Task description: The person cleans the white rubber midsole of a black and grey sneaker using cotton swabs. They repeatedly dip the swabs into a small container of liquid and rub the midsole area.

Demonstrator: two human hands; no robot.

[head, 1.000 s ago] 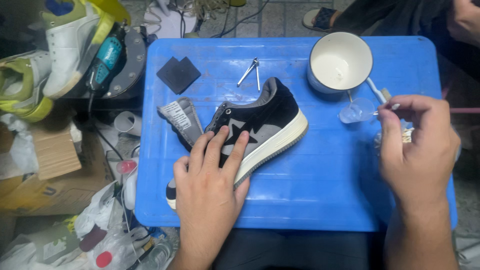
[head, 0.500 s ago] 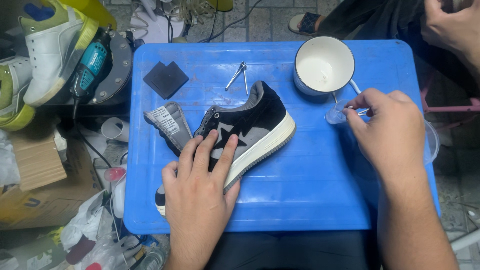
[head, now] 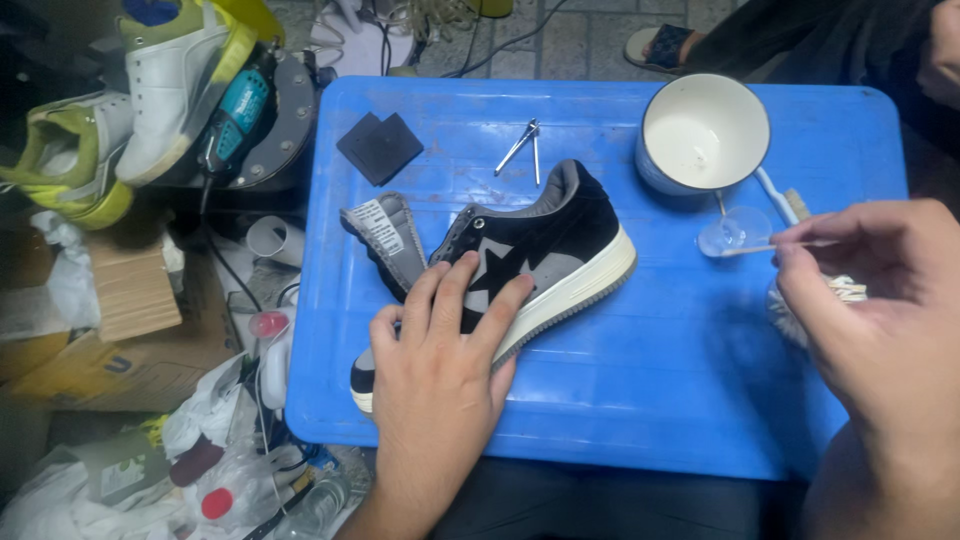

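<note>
Sneaker (head: 540,255), black suede with grey star and cream sole, lay on its side near the middle of the blue counter (head: 640,400), toe toward the near-left corner, heel toward the far edge. Left hand (head: 440,370) pressed flat on the forefoot, fingers spread apart over the upper, nothing clamped, just holding the shoe down. Grey tongue (head: 385,240) with a white label was pulled out to the left of the shoe, just beside the fingers.

Right hand (head: 880,310) hovered over the right edge of the counter, grip pinched together on a thin stick (head: 775,246); its tip reached into a small clear dish (head: 735,232) that sat just beside the white mug (head: 703,135). Mug stood near the far-right corner, whitish inside. White brush (head: 790,205) lay close to the mug handle, partly hidden by the right hand; bristly white bit (head: 845,290) showed under the fingers, couldn't tell what it was.

Black square pad (head: 380,147) sat at the far-left corner. Metal tweezers (head: 525,145) lay between pad and mug, near the far edge, well apart from the shoe.

Off the counter to the left: white and yellow-green sneakers (head: 160,110), teal power tool (head: 235,120), cardboard box (head: 130,290), plastic bags and clutter on the floor. Another person's sandalled foot (head: 665,45) showed beyond the far edge.
</note>
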